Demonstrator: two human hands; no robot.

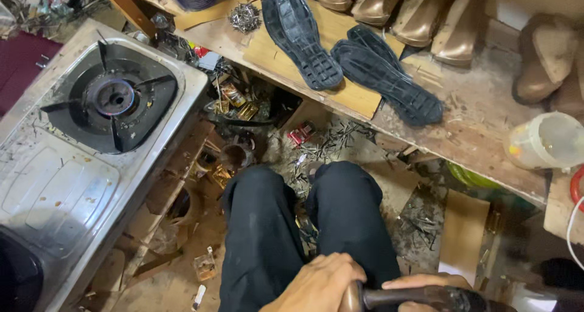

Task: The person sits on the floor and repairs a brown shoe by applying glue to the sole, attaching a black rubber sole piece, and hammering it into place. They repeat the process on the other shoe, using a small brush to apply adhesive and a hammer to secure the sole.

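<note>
A dark metal tool (426, 298) lies across the seated person's lap at the bottom edge of the view, roughly horizontal, running from centre toward the right. Its shaft is dull grey-black with a worn, slightly glossy surface. The near end meets a rounded bronze-brown piece (350, 300), only partly visible below the frame edge; what that piece is cannot be determined. The left hand (317, 284) covers the rounded piece from above, fingers curled over it. The right hand (426, 281) rests along the shaft's upper side, touching it.
</note>
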